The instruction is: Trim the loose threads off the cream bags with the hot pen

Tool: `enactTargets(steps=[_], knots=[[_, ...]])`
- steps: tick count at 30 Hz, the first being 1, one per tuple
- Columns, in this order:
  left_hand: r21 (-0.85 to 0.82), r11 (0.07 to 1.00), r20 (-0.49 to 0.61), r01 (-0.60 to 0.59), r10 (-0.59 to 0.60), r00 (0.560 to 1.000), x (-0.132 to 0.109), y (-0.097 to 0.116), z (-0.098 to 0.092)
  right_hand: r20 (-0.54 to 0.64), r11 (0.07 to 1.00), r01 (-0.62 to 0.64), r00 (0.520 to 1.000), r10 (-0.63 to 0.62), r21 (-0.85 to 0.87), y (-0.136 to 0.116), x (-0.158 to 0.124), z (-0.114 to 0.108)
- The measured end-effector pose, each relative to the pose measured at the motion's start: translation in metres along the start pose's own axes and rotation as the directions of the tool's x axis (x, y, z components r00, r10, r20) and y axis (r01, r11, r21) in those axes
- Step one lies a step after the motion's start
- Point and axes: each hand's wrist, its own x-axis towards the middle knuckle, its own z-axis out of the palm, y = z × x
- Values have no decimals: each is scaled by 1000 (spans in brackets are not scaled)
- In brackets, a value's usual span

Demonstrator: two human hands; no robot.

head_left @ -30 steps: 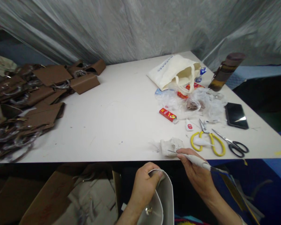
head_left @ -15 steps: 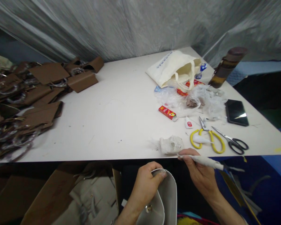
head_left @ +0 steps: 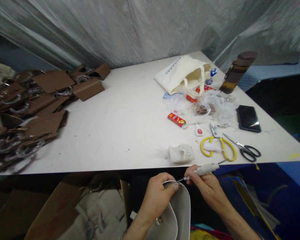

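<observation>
My left hand (head_left: 157,193) pinches the upper edge of a light grey handbag (head_left: 181,206), held below the front edge of the table. A small metal clasp (head_left: 159,220) shows on the bag. In my right hand (head_left: 205,185) is a thin metal-tipped tool with a whitish wrapped handle (head_left: 207,169); its tip reaches the bag's edge beside my left thumb. Just above, at the table's edge, lies a pale, lumpy block (head_left: 181,153). Yellow-handled scissors (head_left: 218,146) with a white nozzle-like piece over them, and black-handled scissors (head_left: 245,150), lie close by.
Brown bags (head_left: 52,81) with plastic-wrapped handles pile up on the table's left. On the right are a cream tote (head_left: 175,75), clear plastic bags (head_left: 225,106), a red box (head_left: 177,120), a phone (head_left: 248,118) and a bottle (head_left: 237,73). A carton (head_left: 50,206) holds grey pieces below.
My right hand has moved slightly left and down, bringing the tool's tip to the bag's edge. My left hand keeps its hold on the bag.
</observation>
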Motion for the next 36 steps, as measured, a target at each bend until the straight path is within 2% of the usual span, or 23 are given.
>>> enactTargets(steps=[9,16,18,21,23,26,31,36], knots=[[-93,996,18,-4,5,1000,0,-4,5,52,987,59,997,-52,-148,-16,10,3],[-207,974,22,90,-88,996,1,-11,-3,15,1000,10,1000,-9,-19,-8,-5,13],[-210,973,30,100,-96,995,1,-12,-6,-19,999,-11,1000,12,53,-4,-9,15],[-213,972,22,103,-101,995,1,-13,-7,-178,995,14,984,4,101,-2,-7,14],[-227,969,0,99,-101,995,2,-14,-7,-286,998,44,958,-26,55,-2,-2,12],[-260,960,-10,104,-110,994,3,-17,-9,-364,993,83,925,-110,-89,-2,8,9],[-285,952,-22,114,-126,992,3,-24,-13,-327,944,171,908,-263,-283,-1,20,6],[-339,933,-24,122,-138,990,2,-27,-18,-259,915,227,911,-321,-334,2,25,5]])
